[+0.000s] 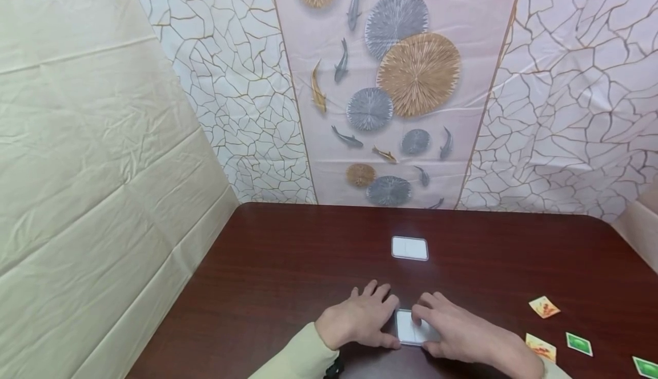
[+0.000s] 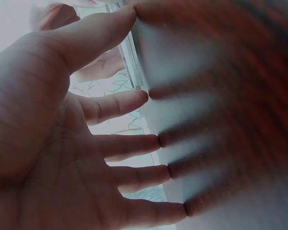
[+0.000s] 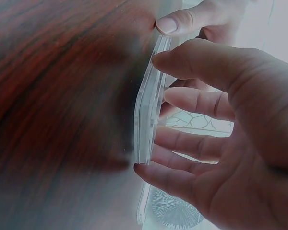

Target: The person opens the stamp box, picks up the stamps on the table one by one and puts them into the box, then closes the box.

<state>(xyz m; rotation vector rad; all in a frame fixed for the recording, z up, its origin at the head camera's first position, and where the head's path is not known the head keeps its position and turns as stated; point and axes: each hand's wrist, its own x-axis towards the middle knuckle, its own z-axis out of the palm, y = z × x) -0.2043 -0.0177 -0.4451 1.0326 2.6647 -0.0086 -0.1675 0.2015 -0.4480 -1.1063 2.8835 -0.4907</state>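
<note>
A clear, flat plastic case (image 1: 405, 327) with a white inside lies on the table before me. My right hand (image 1: 457, 330) grips it, thumb at the near edge and fingers over the top and far side. In the right wrist view, the case's layered clear edge (image 3: 146, 110) shows between thumb and fingers. To its left, my left hand (image 1: 360, 319) rests with fingers spread, fingertips (image 2: 156, 140) on the tabletop. The left thumb (image 2: 103, 38) lies close by the case's edge; whether it touches is unclear. The right hand covers the case's right part.
Farther back on the dark wood table (image 1: 298, 253) lies a second similar case (image 1: 409, 248). Small orange-patterned cards (image 1: 544, 307) and green cards (image 1: 579, 343) are scattered at the right. A patterned cloth (image 1: 257, 82) hangs behind the table.
</note>
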